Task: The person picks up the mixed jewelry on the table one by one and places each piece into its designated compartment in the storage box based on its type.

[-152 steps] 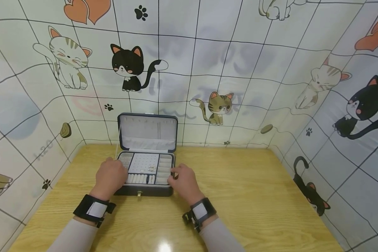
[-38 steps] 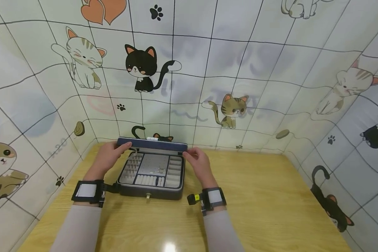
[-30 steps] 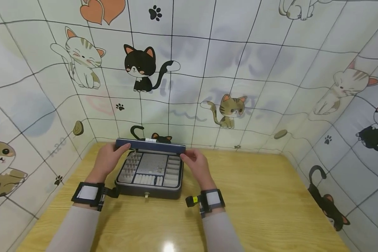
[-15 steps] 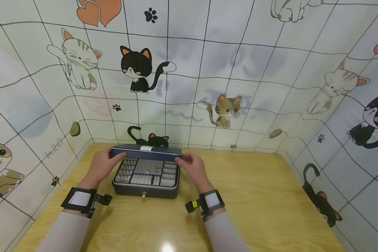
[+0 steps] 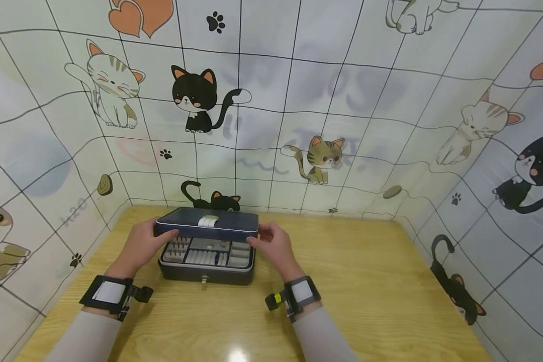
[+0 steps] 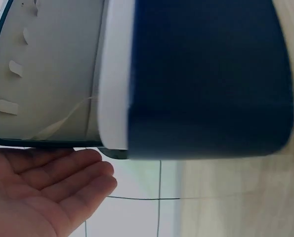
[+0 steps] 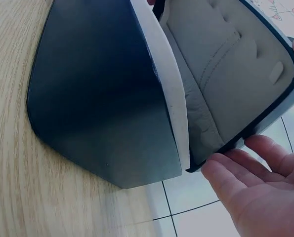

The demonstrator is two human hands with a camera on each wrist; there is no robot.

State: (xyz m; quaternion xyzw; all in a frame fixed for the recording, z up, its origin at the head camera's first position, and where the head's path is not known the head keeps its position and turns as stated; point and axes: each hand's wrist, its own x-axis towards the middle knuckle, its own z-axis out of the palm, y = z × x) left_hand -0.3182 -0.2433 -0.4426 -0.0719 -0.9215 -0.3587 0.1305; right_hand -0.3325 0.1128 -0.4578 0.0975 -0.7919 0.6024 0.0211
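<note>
A dark blue jewelry box (image 5: 181, 273) stands on the table, its hinged lid (image 5: 235, 221) tilted partway down over the base. My left hand (image 5: 139, 245) holds the lid's left front corner, thumb on the front edge; in the left wrist view its fingers (image 6: 82, 170) lie along the lid's side. At the opposite corner my right hand (image 5: 275, 249) holds the lid, thumb in front and fingers (image 7: 231, 173) against its side. Beneath the lid show pale ring rolls (image 5: 196, 257), small compartments (image 5: 240, 255) and rows of little posts (image 5: 176, 250). The tray's back is hidden.
The wooden table (image 5: 344, 281) extends to the right and in front of the box. A cloth backdrop (image 5: 366, 100) with printed cats and grid lines rises behind and at both sides. A small metal clasp (image 5: 204, 279) sits on the box's front.
Earlier the lid stood upright with my hands beside the base. Both hands then took hold of the lid's corners and swung it forward and down, covering more of the tray.
</note>
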